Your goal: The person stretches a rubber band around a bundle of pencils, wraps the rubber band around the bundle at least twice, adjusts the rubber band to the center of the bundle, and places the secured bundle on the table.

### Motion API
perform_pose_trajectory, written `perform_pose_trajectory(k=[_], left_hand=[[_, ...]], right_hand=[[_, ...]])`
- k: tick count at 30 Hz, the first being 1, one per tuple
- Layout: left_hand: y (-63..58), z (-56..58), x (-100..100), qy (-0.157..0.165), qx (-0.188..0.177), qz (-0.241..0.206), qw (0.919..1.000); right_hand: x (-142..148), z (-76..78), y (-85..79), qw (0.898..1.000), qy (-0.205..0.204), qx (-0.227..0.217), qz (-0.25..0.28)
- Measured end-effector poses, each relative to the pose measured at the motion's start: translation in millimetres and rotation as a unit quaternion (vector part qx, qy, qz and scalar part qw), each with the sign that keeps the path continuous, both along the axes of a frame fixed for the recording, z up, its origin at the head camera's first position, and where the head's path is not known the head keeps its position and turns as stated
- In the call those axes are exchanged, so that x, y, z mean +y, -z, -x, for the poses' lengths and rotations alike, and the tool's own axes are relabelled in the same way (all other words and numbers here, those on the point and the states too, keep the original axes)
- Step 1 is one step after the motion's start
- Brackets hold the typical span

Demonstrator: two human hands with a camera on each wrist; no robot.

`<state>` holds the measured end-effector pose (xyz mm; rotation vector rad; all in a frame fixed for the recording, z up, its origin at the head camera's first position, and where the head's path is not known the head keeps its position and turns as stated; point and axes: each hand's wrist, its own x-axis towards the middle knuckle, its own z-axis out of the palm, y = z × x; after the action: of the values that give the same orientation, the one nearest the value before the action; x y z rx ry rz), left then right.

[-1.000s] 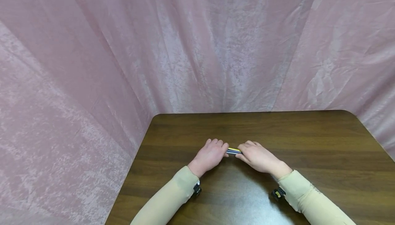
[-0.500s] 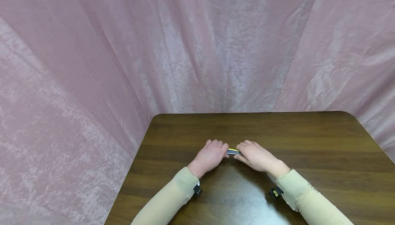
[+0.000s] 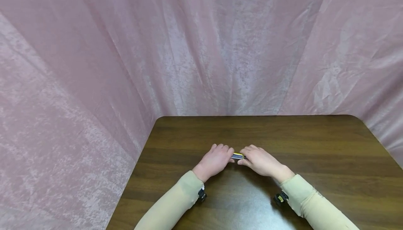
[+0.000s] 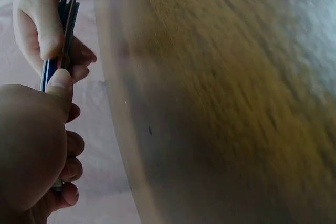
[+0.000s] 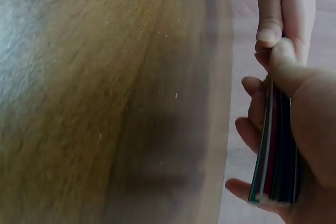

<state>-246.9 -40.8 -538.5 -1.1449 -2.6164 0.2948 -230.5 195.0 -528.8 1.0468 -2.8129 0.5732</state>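
Both hands hold a bundle of thin, multicoloured rods point(image 3: 237, 156) above the table; their exact kind is hard to tell. Yellow, white and blue show in the head view. My left hand point(image 3: 215, 160) grips the left part, its thumb along the bundle point(image 4: 50, 69). My right hand point(image 3: 260, 160) has its thumb and fingers around the right part, close to the left fingertips. A narrow yellowish band seems to cross the rods at the right fingertips. In the right wrist view, green, white, red and dark blue rods point(image 5: 274, 150) run beneath the palm to a pale end.
The brown wooden table point(image 3: 189, 132) has rounded far corners. Pink velvety curtains point(image 3: 201, 48) hang behind it and at the left. Each sleeve cuff carries a small black wrist camera point(image 3: 280, 197).
My right hand has shifted slightly left toward the left hand, narrowing the visible stretch of the bundle. The yellowish band has come into view at the right fingertips. The left hand has hardly moved.
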Motion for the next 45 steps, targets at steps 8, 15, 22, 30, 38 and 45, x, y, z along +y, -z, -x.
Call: perform_pose_trajectory(k=[8, 15, 22, 30, 38, 45], left_hand=[[-1.7, 0.2, -4, 0.013, 0.016, -0.006, 0.9998], [2.5, -1.0, -1, 0.008, 0.011, -0.005, 0.9999], [10.4, 0.9, -2, 0.001, -0.022, -0.005, 0.9998], [14.1, 0.5, -4, -0.006, -0.065, -0.013, 0.9978], [11.2, 2.5, -9, -0.005, -0.073, -0.026, 0.9969], [3.7, 3.6, -16, -0.002, -0.054, -0.041, 0.9977]], right_hand=[[4, -0.4, -7.8, 0.999, -0.003, -0.034, 0.015], [-3, -6.5, -8.0, 1.000, 0.026, -0.008, 0.003], [-8, -8.6, -4.9, 0.997, 0.055, -0.055, 0.018], [-13, -7.0, 4.6, 0.997, 0.053, -0.057, 0.025], [-15, -6.1, 6.0, 0.996, 0.070, -0.047, 0.010], [-13, -7.6, -3.8, 0.999, 0.049, 0.018, -0.009]])
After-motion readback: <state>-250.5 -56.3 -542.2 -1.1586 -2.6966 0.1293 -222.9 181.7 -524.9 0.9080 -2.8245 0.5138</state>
